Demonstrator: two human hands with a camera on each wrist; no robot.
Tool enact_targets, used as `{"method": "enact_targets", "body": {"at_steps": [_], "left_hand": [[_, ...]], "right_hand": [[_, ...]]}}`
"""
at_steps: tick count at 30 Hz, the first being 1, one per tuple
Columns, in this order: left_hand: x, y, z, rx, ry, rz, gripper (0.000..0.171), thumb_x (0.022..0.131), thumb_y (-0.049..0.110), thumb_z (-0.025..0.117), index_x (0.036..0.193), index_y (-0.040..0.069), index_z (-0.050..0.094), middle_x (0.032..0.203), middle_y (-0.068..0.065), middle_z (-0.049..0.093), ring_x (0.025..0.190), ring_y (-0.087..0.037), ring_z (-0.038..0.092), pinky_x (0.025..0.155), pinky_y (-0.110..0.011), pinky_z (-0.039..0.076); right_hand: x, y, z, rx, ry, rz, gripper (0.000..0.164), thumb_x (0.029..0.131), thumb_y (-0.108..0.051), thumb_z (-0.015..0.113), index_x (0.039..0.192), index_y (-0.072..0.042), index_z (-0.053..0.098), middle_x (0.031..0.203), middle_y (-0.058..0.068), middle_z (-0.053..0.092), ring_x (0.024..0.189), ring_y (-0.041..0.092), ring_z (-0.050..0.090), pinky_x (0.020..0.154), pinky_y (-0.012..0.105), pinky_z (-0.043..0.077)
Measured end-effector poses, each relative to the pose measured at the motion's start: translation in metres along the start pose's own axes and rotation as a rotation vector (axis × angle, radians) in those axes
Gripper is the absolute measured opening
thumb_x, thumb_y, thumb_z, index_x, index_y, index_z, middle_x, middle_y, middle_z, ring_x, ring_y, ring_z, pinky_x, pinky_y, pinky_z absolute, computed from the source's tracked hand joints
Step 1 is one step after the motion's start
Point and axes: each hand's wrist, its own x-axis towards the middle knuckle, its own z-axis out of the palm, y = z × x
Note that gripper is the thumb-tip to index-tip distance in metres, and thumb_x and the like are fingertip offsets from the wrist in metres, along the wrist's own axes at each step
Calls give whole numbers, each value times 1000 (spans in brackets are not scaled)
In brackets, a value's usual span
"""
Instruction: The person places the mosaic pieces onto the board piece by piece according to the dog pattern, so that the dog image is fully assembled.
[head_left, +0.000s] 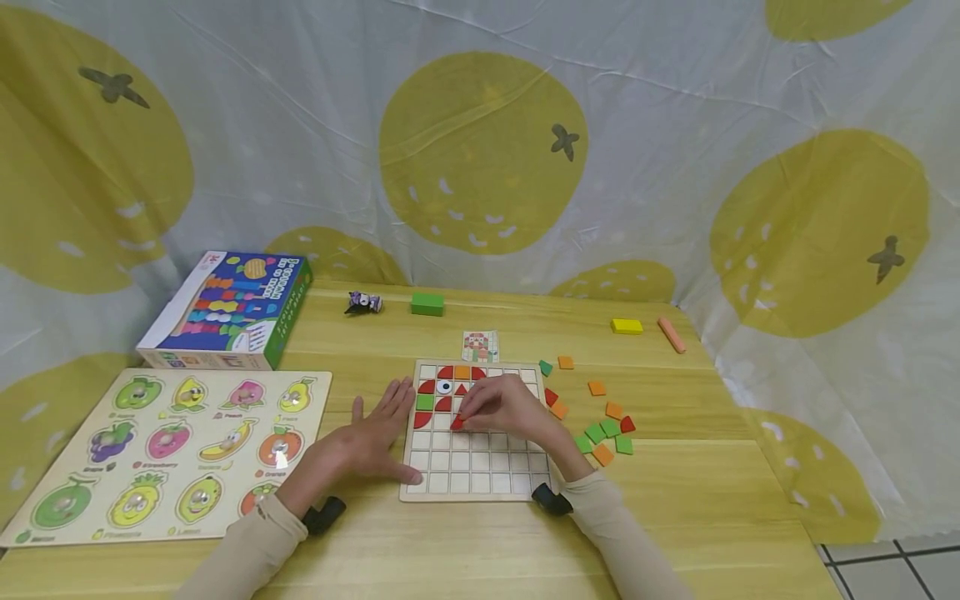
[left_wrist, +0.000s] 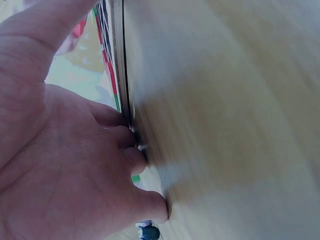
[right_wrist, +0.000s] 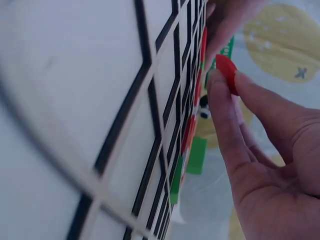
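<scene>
A square wooden grid board (head_left: 480, 461) lies in the middle of the table, its upper left cells filled with red, orange and green tiles and an eye tile (head_left: 444, 387). My right hand (head_left: 510, 407) pinches a small red tile with a curved edge (right_wrist: 227, 73) between thumb and fingertips, close over the board's filled part. Spread along the board's left side, my left hand (head_left: 371, 446) has its thumb at the lower left corner and its fingers by the upper left edge. In the left wrist view, the fingertips (left_wrist: 159, 207) rest on the table beside the board.
Loose orange tiles (head_left: 597, 388), green tiles (head_left: 595, 433) and red tiles lie right of the board. Behind it is a small picture card (head_left: 480, 346). A fruit puzzle board (head_left: 161, 417) and a toy box (head_left: 225, 308) stand left. Green (head_left: 427, 304) and yellow blocks (head_left: 627, 327) lie farther back.
</scene>
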Motion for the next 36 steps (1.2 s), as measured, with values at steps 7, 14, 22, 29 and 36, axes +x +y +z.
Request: {"method": "enact_targets", "body": {"at_steps": [7, 14, 22, 29, 36], "left_hand": [[-2, 1, -1, -7, 2, 11, 135, 84, 54, 90, 170, -7, 6, 180, -24, -5, 166, -44, -8, 120, -82, -9], [-1, 1, -1, -6, 0, 10, 135, 83, 55, 90, 170, -6, 6, 179, -24, -5, 166, -45, -8, 119, -82, -10], [-2, 1, -2, -8, 5, 6, 135, 82, 53, 91, 170, -6, 8, 180, -24, -4, 166, -45, -7, 120, -82, -8], [-3, 2, -4, -2, 10, 12, 134, 83, 53, 91, 169, -8, 8, 179, -26, -4, 165, -46, -7, 119, -83, -8], [-4, 4, -4, -6, 7, 22, 135, 82, 52, 92, 169, -7, 7, 179, -26, -4, 165, -47, -7, 118, -84, -8]], "right_hand": [[12, -6, 14, -104, 2, 48, 5, 89, -3, 88, 91, -6, 85, 88, -2, 78, 81, 6, 68, 75, 23, 60], [13, -11, 18, -159, -51, 135, 15, 87, -3, 90, 101, -6, 82, 82, -5, 71, 70, 5, 63, 67, 21, 57], [16, -12, 20, -258, -86, 96, 12, 90, -5, 89, 100, -5, 84, 81, -6, 71, 71, 6, 59, 66, 19, 54], [20, -19, 23, -293, -57, 132, 15, 91, -10, 89, 103, -5, 81, 82, -4, 71, 72, 8, 60, 68, 21, 54], [15, -18, 23, -219, -50, 108, 24, 89, -6, 89, 112, -2, 80, 87, -1, 74, 73, 6, 65, 70, 22, 57]]}}
